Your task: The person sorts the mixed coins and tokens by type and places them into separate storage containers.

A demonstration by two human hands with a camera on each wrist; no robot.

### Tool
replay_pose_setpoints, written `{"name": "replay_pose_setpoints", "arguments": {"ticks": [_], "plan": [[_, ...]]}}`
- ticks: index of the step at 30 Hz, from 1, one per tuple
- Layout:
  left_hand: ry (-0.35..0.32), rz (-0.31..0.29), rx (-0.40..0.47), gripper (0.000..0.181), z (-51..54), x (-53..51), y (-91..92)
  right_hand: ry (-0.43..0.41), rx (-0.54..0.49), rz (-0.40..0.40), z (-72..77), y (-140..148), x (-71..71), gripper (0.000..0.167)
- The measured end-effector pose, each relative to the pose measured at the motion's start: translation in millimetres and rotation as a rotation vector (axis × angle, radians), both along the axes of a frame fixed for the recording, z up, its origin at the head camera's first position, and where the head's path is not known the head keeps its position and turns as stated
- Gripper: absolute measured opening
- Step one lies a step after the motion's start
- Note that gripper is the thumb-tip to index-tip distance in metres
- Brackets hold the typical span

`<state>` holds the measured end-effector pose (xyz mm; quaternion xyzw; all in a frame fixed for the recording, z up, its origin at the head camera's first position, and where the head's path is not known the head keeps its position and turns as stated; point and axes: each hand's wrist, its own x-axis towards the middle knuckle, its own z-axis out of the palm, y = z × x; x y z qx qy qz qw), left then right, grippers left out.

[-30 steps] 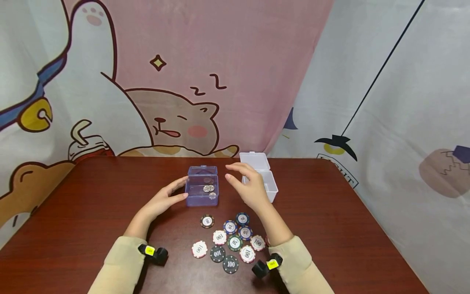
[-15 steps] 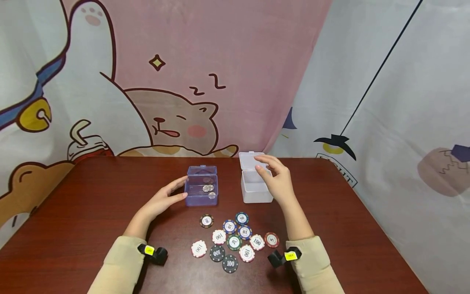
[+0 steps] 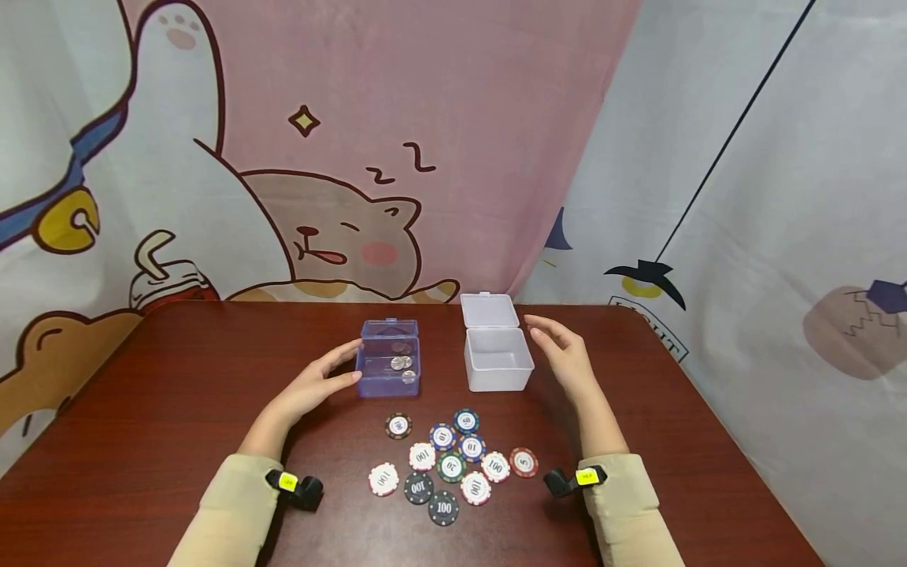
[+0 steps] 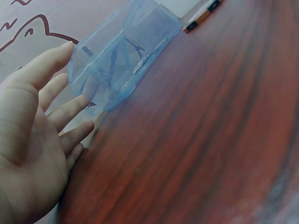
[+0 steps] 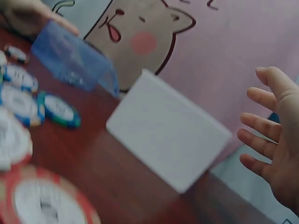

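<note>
My left hand (image 3: 312, 389) lies against the left side of a translucent blue plastic box (image 3: 388, 387), fingers fairly straight and thumb at its near corner. Several silver coins (image 3: 401, 363) lie inside this box, whose lid is tipped back. To its right stands a white plastic box (image 3: 499, 379) with its lid raised; I see nothing inside. My right hand (image 3: 572, 362) is just right of the white box, holding nothing. In the right wrist view the fingers of the right hand (image 5: 275, 135) are spread, with a gap to the white box (image 5: 168, 133).
Several poker chips (image 3: 451, 467) lie spread on the brown wooden table (image 3: 177, 417) in front of the boxes, in white, black, blue, green and red. A cartoon-printed cloth (image 3: 453, 94) hangs behind the table's far edge.
The right hand has moved right, from between the two boxes, across the white box, to its right side. My left hand stays at the blue box.
</note>
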<state>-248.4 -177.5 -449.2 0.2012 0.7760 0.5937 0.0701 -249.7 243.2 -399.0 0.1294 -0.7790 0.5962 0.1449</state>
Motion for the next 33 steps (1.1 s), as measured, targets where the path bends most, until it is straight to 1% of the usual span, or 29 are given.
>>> {"name": "replay_pose_setpoints", "arguments": {"ticks": [4,6,9,12,17,20,27,29,33], "plan": [[0.001,0.003,-0.006,0.064,0.0,0.0,-1.1,-0.078,0.041,0.014,-16.4,13.9,-1.5,0.038],[0.001,0.005,-0.004,0.064,-0.2,0.4,-1.2,-0.098,0.051,0.045,-20.8,19.2,0.0,0.038],[0.001,0.005,-0.002,0.063,-0.1,0.8,-1.0,-0.118,0.040,0.101,-22.6,24.2,3.7,0.039],[0.001,0.007,-0.002,0.063,-0.3,0.8,-0.8,-0.130,0.040,0.151,-20.6,25.8,6.6,0.041],[0.004,0.011,-0.002,0.062,-1.0,0.0,-0.4,-0.158,0.062,0.226,-20.2,29.2,6.2,0.045],[0.011,0.003,-0.007,0.063,-1.0,-0.8,0.0,-0.175,0.080,0.253,-21.1,32.8,4.4,0.045],[0.007,0.013,-0.017,0.065,-0.1,-1.1,1.3,-0.192,0.145,0.311,-23.6,36.4,1.3,0.048],[0.007,0.012,-0.014,0.064,-0.1,-1.2,1.2,-0.193,0.148,0.334,-27.2,37.3,-0.9,0.049],[0.009,0.007,-0.009,0.063,0.1,-0.7,-0.1,-0.204,0.135,0.361,-41.3,41.5,-9.4,0.051]]}}
